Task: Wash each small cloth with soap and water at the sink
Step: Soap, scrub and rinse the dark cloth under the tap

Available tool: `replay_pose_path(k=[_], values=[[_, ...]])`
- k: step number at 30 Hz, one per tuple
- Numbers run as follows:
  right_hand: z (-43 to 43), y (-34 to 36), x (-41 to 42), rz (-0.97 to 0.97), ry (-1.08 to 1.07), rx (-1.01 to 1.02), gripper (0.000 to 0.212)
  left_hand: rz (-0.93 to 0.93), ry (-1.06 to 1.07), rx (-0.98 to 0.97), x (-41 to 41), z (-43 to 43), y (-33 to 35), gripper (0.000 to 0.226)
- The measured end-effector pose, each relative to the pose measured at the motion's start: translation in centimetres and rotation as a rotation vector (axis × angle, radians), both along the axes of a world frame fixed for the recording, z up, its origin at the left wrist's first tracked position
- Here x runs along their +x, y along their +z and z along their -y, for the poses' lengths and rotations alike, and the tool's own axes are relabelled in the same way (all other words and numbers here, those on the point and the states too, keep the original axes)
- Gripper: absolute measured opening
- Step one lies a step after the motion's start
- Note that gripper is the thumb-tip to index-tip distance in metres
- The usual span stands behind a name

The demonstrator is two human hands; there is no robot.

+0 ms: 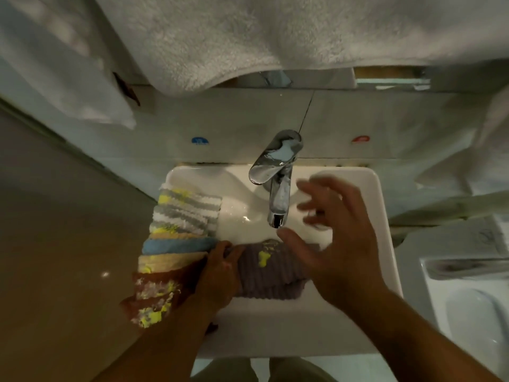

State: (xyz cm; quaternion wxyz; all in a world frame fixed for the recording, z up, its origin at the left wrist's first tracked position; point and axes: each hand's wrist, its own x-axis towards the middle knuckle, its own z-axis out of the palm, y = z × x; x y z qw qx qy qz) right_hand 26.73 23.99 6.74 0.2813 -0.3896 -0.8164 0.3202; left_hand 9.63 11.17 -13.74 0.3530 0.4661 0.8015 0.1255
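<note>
Sink (385, 216): white, square-rimmed; chrome tap (278, 188) at the back centre, spout over the basin.
Purple cloth (270, 274): ribbed, lying crumpled in the basin below the spout; yellow smears on its upper surface.
Stack (176, 238): small cloths overlapped along the sink's left rim; grey-and-white striped ones farthest away, then blue, peach and brown ones nearer; several with yellow blotches.
Left hand (220, 268): at the left edge of the purple cloth, fingers curled round a fold of it; just beside the stack.
Right hand (327, 241): above the basin just right of the spout; fingers spread apart, holding nothing; blurred; whether it touches the cloth cannot be told.
Towel (248, 37): white terry, hanging above the sink.
Wall behind the tap: blue sticker (200, 140) to the left, red sticker (360, 139) to the right.
</note>
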Motion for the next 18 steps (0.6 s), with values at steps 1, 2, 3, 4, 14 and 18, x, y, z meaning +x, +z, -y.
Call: replay_pose_path(k=[1, 2, 3, 4, 14, 18], values=[[-1.1, 1.0, -1.0, 0.006, 0.031, 0.064, 0.068, 0.012, 0.018, -0.017, -0.1, 0.0, -0.1, 0.050], [-2.2, 1.4, -1.8, 0.008, 0.070, 0.097, 0.070, 0.025, 0.022, -0.034, -0.2, 0.0, -0.1, 0.051], [-3.2, 1.5, -2.6, 0.042, 0.093, 0.103, 0.068, 0.032, 0.030, -0.040, -0.2, 0.0, -0.4, 0.052], [-3.9, 1.2, -3.2, 0.062, 0.100, 0.106, 0.064, 0.032, 0.046, -0.032, -0.3, 0.0, -0.6, 0.055], [-5.4, -0.7, -4.8, 0.037, 0.023, 0.276, 0.042, 0.023, 0.057, -0.002, -0.6, -0.6, 0.1, 0.046], [-5.4, -0.8, -4.8, 0.000, 0.015, 0.296, 0.039, 0.019, 0.037, -0.014, -0.6, -0.7, -0.1, 0.050]])
